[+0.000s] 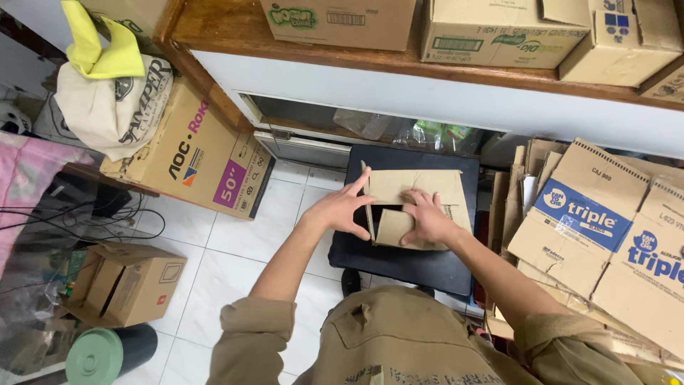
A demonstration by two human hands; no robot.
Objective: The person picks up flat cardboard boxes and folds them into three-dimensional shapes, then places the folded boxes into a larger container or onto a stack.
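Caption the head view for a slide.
Left hand and right hand press a small cardboard box on a black stool.

Plain brown cardboard piece (417,187), black seat (399,260)

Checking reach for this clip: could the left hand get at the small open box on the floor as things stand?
Probably yes: the left hand rests on the cardboard piece, and bare tiled floor lies between it and the small open box.

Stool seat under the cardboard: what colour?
Black, seen in the head view: seat under the cardboard.
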